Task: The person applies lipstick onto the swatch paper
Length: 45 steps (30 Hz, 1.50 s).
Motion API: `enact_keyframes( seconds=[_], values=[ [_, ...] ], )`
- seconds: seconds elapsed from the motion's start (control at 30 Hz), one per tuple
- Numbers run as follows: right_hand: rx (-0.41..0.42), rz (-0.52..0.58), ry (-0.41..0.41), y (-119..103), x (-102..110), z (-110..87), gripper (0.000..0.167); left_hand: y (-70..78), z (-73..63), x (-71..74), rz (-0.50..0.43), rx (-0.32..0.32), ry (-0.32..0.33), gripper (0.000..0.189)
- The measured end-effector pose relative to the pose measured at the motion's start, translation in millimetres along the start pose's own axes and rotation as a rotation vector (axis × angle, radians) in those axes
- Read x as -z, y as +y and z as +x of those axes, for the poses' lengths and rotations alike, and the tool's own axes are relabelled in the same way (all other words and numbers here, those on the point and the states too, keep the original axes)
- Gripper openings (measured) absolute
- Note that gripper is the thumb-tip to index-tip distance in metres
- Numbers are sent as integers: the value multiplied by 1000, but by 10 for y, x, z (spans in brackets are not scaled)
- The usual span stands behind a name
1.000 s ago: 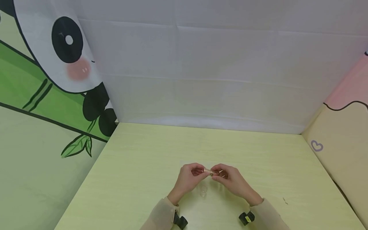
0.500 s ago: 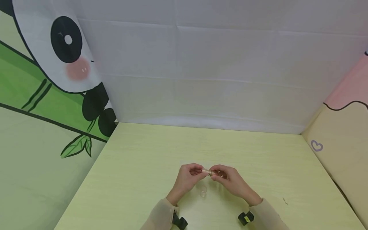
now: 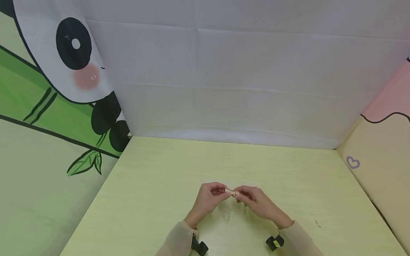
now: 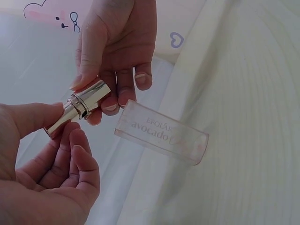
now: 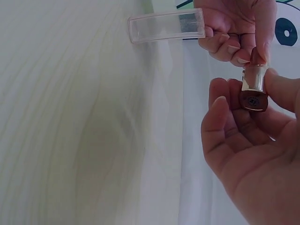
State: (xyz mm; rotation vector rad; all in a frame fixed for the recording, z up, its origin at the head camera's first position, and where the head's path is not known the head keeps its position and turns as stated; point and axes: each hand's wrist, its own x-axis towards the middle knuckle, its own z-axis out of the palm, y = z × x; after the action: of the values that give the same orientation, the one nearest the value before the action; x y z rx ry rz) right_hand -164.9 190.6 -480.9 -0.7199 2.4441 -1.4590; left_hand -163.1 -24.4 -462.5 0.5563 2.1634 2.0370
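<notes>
Both hands meet over the table around a gold lipstick tube (image 4: pixel 83 104), seen also as a lipstick (image 3: pixel 233 193) in the head view. My left hand (image 3: pixel 206 202) pinches one end between thumb and fingers. The other end is pinched by my right hand (image 3: pixel 258 202). In the right wrist view, a dark round base with a small label faces the camera on the lipstick tube (image 5: pixel 254 89). Below the hands, a clear cap (image 3: pixel 226 212) with lettering stands upright on the table. The left wrist view shows that transparent cap (image 4: pixel 161 133) close by, its print partly readable as "avocado".
The pale wood-grain table (image 3: pixel 166 181) reaches back to a white sheet wall (image 3: pixel 224 81). A panda-printed panel (image 3: pixel 77 57) rises on the left, and a cream and pink panel (image 3: pixel 381 153) on the right. A small dark mark (image 3: pixel 317 223) lies at right on the table.
The right hand's fingers have shifted on the lipstick tube, so more of its gold middle shows between the hands. The left hand keeps its grip, and the cap has stayed in place.
</notes>
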Motion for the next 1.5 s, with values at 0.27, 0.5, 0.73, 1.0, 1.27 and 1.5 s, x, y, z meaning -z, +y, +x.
enact_keyframes(
  seconds=[0.27,0.5,0.73,1.0,1.27,1.5],
  values=[
    [15,15,57,-9,-15,-12,23,29,-14,18,-7,10,28,14],
    [55,27,98,-188,-10,-50,16,27,-14,17,-20,18,32,15],
    [47,59,63,-342,20,-72,13,15,-14,18,-27,29,22,14],
    [29,55,53,-30,-21,-34,15,-32,0,13,-37,17,23,14],
    [5,56,37,43,-19,-18,19,-56,-11,9,-19,30,35,13],
    [0,33,26,15,-3,-17,19,-62,-13,9,-43,32,28,12]
  ],
)
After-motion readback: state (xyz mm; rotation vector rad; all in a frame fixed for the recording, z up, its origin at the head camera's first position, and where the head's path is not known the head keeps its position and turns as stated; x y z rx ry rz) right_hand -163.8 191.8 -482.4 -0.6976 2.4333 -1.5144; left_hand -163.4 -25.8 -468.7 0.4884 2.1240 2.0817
